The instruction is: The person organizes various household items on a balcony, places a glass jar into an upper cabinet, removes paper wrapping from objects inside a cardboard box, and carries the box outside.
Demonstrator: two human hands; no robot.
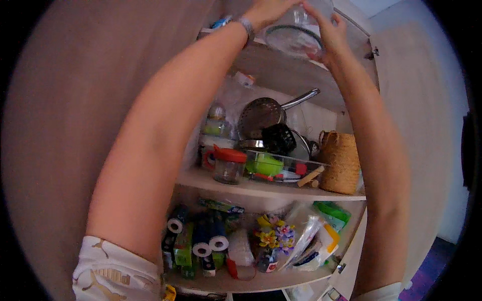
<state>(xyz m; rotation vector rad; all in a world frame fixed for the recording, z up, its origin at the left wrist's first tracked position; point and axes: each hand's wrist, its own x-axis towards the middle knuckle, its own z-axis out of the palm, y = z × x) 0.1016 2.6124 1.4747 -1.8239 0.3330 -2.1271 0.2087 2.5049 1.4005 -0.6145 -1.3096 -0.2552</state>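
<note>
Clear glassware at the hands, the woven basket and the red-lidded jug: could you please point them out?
Clear glassware [294, 41], head view, on its round face.
Woven basket [340, 166], head view, on its side wall.
Red-lidded jug [229, 169], head view, on its clear body.

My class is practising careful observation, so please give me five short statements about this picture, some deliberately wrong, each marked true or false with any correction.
1. The left hand and the right hand are both raised to the clear round container. True.
2. The wristband is on the right wrist. False: a wristband is on the left wrist.
3. The red-lidded jar stands to the left of the woven basket. True.
4. The colourful flowers share the woven basket's shelf. False: the colourful flowers are on the shelf below.
5. The perforated pan has a handle pointing up and to the right. True.
</note>
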